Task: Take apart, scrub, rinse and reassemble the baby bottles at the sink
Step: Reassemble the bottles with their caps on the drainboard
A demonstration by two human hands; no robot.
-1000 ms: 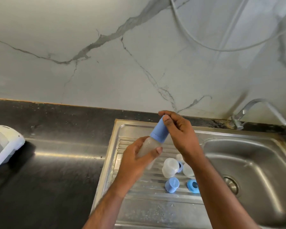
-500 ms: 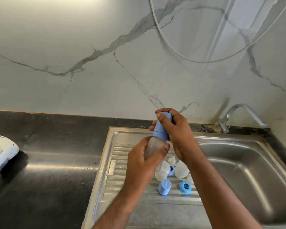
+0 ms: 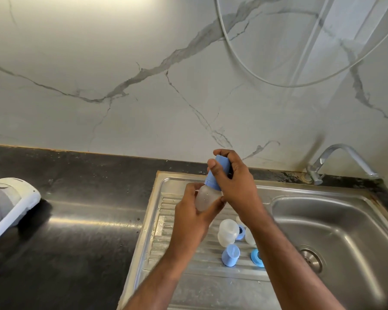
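Observation:
Above the steel drainboard I hold a frosted baby bottle tilted, its blue cap pointing up toward the wall. My left hand grips the bottle's body from below. My right hand is wrapped round the blue cap. On the drainboard beneath lie loose parts: a frosted bottle body, a blue cap, a blue ring and another blue ring partly hidden behind my right forearm.
The sink basin with its drain lies to the right, and a chrome tap stands at its back corner. A black counter runs left, bearing a white and grey appliance. A marble wall rises behind.
The bottle has swung more upright in my hands, and my right hand has closed further round the blue cap. The view has shifted so the sink sits further right.

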